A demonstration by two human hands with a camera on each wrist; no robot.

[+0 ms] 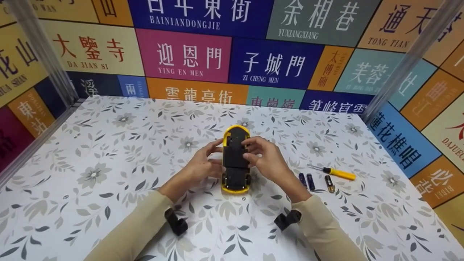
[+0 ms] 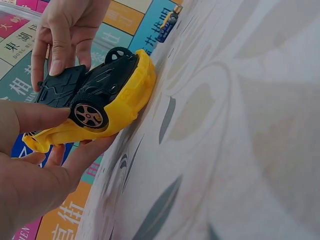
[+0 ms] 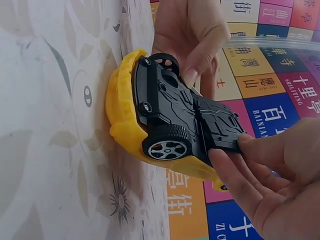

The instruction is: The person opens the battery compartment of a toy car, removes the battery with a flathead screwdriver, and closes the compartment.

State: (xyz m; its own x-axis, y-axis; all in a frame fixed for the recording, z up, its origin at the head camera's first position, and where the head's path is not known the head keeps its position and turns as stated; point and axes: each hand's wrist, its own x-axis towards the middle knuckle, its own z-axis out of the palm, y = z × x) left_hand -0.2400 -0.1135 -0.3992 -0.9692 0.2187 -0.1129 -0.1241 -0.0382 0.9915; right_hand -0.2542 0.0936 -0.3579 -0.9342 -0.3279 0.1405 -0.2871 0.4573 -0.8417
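Note:
A yellow toy car (image 1: 236, 190) is held belly up over the table, its black underside and wheels (image 2: 89, 115) showing. My left hand (image 1: 199, 165) grips the car's side, with the thumb near a wheel and the fingers beneath the body in the left wrist view. Between thumb and fingers, my right hand (image 3: 280, 175) pinches a black cover panel (image 3: 220, 122) on the underside. That panel sits tilted against the rest of the base, one edge raised. What lies beneath it is hidden.
To the right on the flower-patterned table (image 1: 127, 145) lie two dark batteries (image 1: 310, 182) side by side and a black-and-copper battery (image 1: 329, 183). A yellow-handled screwdriver (image 1: 340, 174) lies just behind them. Panels with printed signs (image 1: 185, 54) stand along the table's back and sides.

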